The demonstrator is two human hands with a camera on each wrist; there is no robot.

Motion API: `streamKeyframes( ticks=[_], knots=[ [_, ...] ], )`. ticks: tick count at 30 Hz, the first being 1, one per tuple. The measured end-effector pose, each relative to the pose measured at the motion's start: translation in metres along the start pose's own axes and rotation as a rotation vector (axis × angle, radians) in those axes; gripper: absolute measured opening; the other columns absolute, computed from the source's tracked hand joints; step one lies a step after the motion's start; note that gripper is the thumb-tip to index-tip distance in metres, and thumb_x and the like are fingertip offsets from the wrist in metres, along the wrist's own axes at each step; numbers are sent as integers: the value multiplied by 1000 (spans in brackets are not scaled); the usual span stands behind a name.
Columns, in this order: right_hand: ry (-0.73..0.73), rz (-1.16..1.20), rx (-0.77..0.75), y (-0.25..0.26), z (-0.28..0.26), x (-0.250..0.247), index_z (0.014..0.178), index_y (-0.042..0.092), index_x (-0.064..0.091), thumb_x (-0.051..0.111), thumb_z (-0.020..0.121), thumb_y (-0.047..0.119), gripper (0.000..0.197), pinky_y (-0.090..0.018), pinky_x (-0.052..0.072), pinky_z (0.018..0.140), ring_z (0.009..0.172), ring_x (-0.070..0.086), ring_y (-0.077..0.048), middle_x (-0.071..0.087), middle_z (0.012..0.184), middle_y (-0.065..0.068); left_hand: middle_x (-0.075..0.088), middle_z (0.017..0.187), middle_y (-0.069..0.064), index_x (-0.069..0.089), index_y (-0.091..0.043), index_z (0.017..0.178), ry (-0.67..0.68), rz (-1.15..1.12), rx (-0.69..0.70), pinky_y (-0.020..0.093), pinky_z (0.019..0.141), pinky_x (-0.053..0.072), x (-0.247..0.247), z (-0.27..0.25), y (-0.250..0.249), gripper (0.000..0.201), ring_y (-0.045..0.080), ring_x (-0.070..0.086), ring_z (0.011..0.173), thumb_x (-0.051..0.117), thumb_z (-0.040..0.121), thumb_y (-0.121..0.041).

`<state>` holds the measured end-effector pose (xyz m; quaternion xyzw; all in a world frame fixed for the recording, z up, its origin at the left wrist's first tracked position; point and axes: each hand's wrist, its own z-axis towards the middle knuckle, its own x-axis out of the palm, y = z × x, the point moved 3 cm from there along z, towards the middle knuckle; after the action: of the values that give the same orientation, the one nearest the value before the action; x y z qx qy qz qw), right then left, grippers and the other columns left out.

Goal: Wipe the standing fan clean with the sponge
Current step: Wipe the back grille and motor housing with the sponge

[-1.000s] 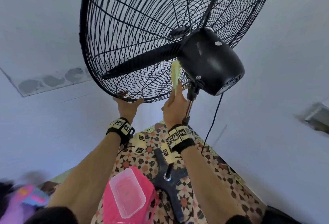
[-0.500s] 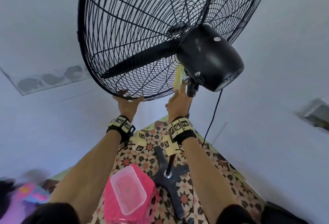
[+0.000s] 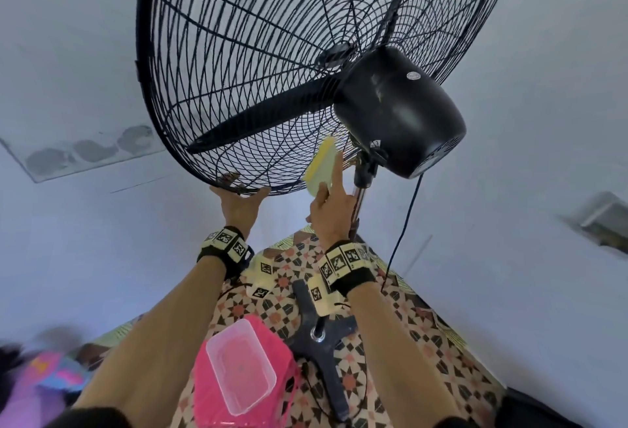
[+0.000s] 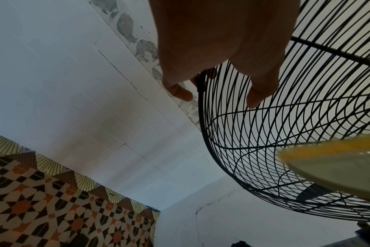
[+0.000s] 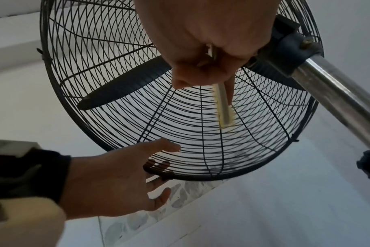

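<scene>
The person stood under the black standing fan [image 3: 401,111], both arms raised toward its wire cage [image 3: 258,53]. The left hand [image 3: 238,205] gripped the bottom rim of the cage: the thumb lay on one face, the fingers [image 5: 158,164] hooked round the rim to the other side, and the little finger stuck out loose below it. The right hand [image 3: 331,205] held the yellow sponge [image 3: 321,164] pinched between the thumb and the fingers, the forefinger stretched straight along its flat side. The sponge stood on edge against the lower wires of the back of the cage, just beside the motor housing and the clamp at the top of the steel pole [image 5: 336,93]. One dark blade [image 3: 265,114] pointed toward the left hand inside the cage. A black cord [image 3: 406,220] hung from the motor down toward the patterned floor [image 3: 418,322]. Below the arms, the fan's cross-shaped base [image 3: 323,336] sat on that floor, and a clear plastic container [image 3: 241,364] rested on top of a pink stool [image 3: 210,390] right next to it.
</scene>
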<state>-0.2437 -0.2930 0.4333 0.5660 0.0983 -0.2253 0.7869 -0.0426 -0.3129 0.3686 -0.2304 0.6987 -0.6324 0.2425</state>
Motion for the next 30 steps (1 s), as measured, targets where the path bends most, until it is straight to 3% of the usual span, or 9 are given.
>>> streamKeyframes(
  ticks=[2, 6, 10, 12, 15, 17, 24, 27, 30],
  knots=[
    [5, 3, -10, 0, -1, -7, 164, 36, 5, 38, 111, 22, 64, -10, 45, 41, 46, 60, -11, 64, 81, -17, 37, 161, 9, -5, -9, 162, 8, 2, 8, 49, 119, 37, 1, 0, 0, 124, 29, 40, 144, 88, 83, -29],
    [-114, 77, -47, 5, 4, -17, 161, 46, 5, 39, 110, 24, 65, -34, 57, 45, 45, 63, -16, 56, 63, 1, 38, 159, 9, -2, -4, 160, 5, 24, 28, 50, 119, 37, 1, -1, -1, 120, 31, 41, 143, 88, 84, -27],
    [-10, 5, -85, 0, -1, -3, 164, 35, 6, 37, 111, 22, 63, -11, 46, 41, 45, 62, 0, 60, 63, -2, 35, 161, 9, -4, -6, 161, 6, 9, 11, 49, 119, 37, 0, -1, -3, 121, 29, 40, 144, 87, 84, -26],
    [24, 6, -77, -4, -7, -4, 164, 31, 12, 38, 111, 19, 60, -10, 47, 42, 47, 62, 2, 61, 66, -4, 35, 161, 8, -4, -7, 161, 15, 6, 12, 49, 120, 36, -1, -2, -2, 121, 30, 39, 145, 87, 84, -27],
    [-90, 45, -58, 4, -5, -15, 162, 41, 9, 37, 110, 24, 62, -33, 59, 47, 49, 66, -14, 52, 64, 3, 31, 164, 8, -9, -8, 162, 28, 8, 14, 47, 121, 34, 1, -5, -1, 124, 28, 35, 148, 86, 85, -28],
    [-170, 69, -93, 9, 1, -16, 162, 44, 7, 37, 110, 25, 62, -37, 59, 46, 47, 65, -18, 55, 63, 5, 27, 166, 7, -13, -9, 162, 31, 14, 12, 43, 122, 31, 0, -5, -2, 127, 25, 33, 149, 86, 86, -28],
    [16, -62, -86, -23, -11, 14, 162, 29, 19, 38, 111, 24, 55, -12, 54, 53, 50, 65, -5, 70, 70, -9, 35, 161, 9, -5, -6, 161, 27, -17, -6, 43, 121, 32, -1, -1, 1, 123, 26, 36, 146, 88, 84, -24],
    [-95, 61, -123, -12, -6, -5, 163, 33, 18, 41, 110, 24, 58, -6, 51, 57, 50, 66, -7, 60, 66, 8, 35, 161, 9, -4, -6, 161, 31, -10, 38, 44, 121, 33, 2, -3, -7, 122, 26, 37, 146, 88, 83, -27],
    [-180, 143, -139, -1, 7, -14, 163, 34, 15, 41, 110, 22, 60, -1, 46, 58, 49, 67, -9, 64, 64, 5, 35, 161, 6, -8, -7, 161, 48, -9, 74, 40, 120, 34, 7, 1, -19, 124, 23, 37, 145, 87, 85, -27]
  ],
)
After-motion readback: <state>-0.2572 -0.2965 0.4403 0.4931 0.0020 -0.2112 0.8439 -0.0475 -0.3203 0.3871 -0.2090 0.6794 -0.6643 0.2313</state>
